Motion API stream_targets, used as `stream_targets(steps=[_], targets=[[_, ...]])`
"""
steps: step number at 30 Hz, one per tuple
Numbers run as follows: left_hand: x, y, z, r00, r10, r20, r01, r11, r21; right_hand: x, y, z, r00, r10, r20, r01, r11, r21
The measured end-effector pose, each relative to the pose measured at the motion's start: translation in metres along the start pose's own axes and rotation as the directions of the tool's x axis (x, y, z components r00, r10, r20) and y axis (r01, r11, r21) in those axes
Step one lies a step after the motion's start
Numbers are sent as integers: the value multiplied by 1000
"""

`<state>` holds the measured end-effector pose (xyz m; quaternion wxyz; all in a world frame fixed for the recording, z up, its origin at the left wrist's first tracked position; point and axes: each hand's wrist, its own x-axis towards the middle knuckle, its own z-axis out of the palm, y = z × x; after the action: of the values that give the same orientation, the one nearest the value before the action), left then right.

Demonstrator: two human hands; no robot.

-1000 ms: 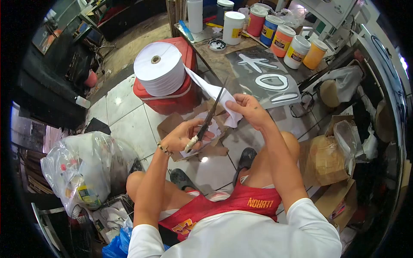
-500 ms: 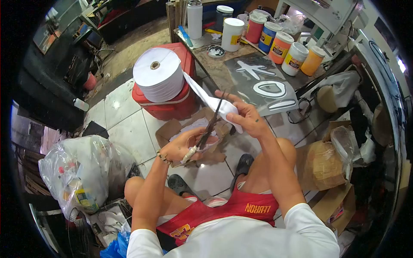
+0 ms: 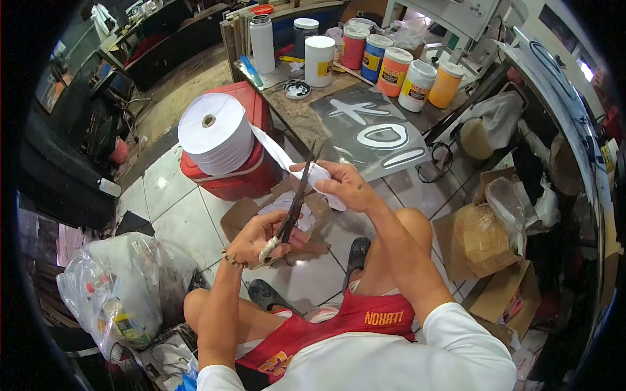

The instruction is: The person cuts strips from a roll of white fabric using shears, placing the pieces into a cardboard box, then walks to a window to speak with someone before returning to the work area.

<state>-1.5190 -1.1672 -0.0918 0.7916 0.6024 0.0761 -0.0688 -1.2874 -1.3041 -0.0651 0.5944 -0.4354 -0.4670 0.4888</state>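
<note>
My left hand is closed around the handles of dark scissors, whose grip is wrapped in something pale. Their blades point up and lie slightly apart beside a white strip. My right hand pinches the folded end of that strip near the blade tips. The strip runs back to a large white roll on a red cooler. Below my hands, an open cardboard box holds white pieces.
A low table bears paint jars and a grey lettered sheet. At left stands a clear plastic bag of containers. Cardboard boxes are at right. My sandals rest on the tiles.
The view has shifted, so the roll, cooler and table appear farther left. My right hand has bunched the strip's end more tightly. The scissors stay in my left hand beside it.
</note>
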Motion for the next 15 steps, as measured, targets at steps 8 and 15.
stream_targets(steps=[8,15], targets=[[9,-14,1,977,178,-118,-188,979,-78,4,26,-1,998,32,55,-24,991,-130],[-5,6,-20,941,258,-219,-232,963,139,19,64,1,968,-232,99,249,815,-524]])
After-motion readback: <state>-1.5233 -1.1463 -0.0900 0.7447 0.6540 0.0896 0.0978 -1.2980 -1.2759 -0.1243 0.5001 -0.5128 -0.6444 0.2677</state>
